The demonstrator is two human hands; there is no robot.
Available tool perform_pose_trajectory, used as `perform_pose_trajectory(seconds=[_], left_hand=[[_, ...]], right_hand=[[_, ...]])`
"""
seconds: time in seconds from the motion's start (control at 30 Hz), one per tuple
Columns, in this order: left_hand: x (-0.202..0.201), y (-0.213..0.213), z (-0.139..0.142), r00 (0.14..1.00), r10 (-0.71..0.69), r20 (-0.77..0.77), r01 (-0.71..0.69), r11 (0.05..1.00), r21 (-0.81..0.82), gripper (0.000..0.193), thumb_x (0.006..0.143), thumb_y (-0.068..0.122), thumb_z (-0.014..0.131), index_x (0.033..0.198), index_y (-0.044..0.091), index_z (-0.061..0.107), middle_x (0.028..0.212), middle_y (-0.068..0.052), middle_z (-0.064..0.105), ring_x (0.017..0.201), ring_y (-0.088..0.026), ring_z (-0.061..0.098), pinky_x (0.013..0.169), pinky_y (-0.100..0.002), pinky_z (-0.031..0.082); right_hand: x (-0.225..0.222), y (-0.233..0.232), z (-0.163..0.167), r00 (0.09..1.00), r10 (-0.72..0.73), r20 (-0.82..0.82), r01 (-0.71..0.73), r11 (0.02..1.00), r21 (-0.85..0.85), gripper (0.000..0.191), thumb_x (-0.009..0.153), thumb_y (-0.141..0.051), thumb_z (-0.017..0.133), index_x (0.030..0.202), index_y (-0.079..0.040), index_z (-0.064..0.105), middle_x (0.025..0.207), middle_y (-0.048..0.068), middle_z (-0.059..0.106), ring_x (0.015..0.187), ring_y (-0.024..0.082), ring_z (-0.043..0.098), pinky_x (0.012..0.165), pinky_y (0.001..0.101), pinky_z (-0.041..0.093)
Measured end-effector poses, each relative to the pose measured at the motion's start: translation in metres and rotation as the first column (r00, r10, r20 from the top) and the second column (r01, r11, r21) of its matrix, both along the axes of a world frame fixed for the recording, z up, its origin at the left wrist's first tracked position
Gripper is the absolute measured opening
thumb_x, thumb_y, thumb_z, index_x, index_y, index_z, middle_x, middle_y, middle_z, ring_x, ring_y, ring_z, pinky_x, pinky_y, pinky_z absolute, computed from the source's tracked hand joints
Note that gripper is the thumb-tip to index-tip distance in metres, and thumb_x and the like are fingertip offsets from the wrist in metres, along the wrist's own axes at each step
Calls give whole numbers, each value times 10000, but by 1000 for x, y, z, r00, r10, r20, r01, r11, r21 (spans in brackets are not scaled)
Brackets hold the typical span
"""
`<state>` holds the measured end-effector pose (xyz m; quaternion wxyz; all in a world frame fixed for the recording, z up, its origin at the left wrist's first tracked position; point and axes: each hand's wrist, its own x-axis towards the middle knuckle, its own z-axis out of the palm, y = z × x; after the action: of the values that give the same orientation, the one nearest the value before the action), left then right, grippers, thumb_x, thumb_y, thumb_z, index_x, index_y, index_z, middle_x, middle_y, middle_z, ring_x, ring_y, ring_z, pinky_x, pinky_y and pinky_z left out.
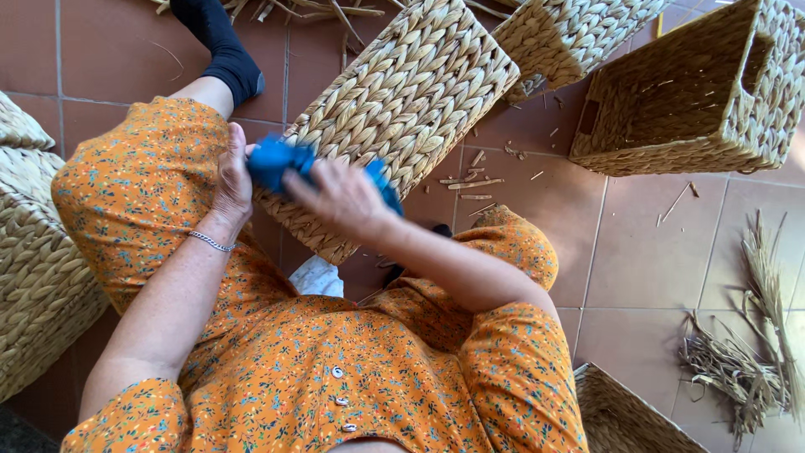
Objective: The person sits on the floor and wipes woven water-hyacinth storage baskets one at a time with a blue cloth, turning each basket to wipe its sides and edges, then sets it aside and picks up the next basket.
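My left hand (231,178) and my right hand (342,198) are both closed on a blue cloth (277,161), which stretches between them just above my lap. Part of the cloth pokes out past my right hand. Behind the hands a woven straw basket (411,101) leans upside down against my knees, its braided base facing me. I sit on a tiled floor in an orange flowered dress, a thin bracelet on my left wrist.
An open woven basket (671,126) lies on its side at the upper right, another (562,33) behind it. Woven pieces sit at far left (33,268) and bottom right (620,411). Loose straw (746,352) and scraps litter the tiles.
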<state>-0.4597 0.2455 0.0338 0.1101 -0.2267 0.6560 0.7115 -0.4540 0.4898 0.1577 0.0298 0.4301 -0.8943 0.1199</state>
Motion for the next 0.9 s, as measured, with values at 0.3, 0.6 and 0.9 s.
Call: perform_pose_trajectory(seconds=[0.3, 0.6, 0.9], left_hand=[[0, 10, 13, 997, 59, -48, -57, 998, 37, 582, 1061, 532, 578, 892, -6, 721, 832, -43, 671, 759, -100, 591, 742, -267, 489], [4, 13, 15, 991, 66, -117, -52, 992, 116, 249, 1003, 277, 703, 898, 52, 718, 848, 26, 683, 767, -53, 590, 731, -231, 482], [1, 6, -2, 984, 160, -78, -148, 979, 141, 341, 1021, 358, 677, 888, 45, 706, 820, -3, 682, 747, -88, 611, 734, -244, 497]], right_hand=[[-19, 68, -18, 995, -92, 35, 94, 995, -46, 557, 978, -36, 637, 1388, -405, 557, 924, 45, 544, 814, 213, 589, 606, 346, 519], [-124, 176, -32, 609, -706, -362, 710, 689, -148, 476, 901, -286, 738, 1325, -113, 607, 1030, 174, 602, 835, 321, 628, 569, 400, 545], [64, 32, 16, 999, 39, -10, -41, 975, -220, 526, 881, -152, 649, 1389, -116, 518, 1009, 123, 543, 881, 281, 605, 616, 396, 504]])
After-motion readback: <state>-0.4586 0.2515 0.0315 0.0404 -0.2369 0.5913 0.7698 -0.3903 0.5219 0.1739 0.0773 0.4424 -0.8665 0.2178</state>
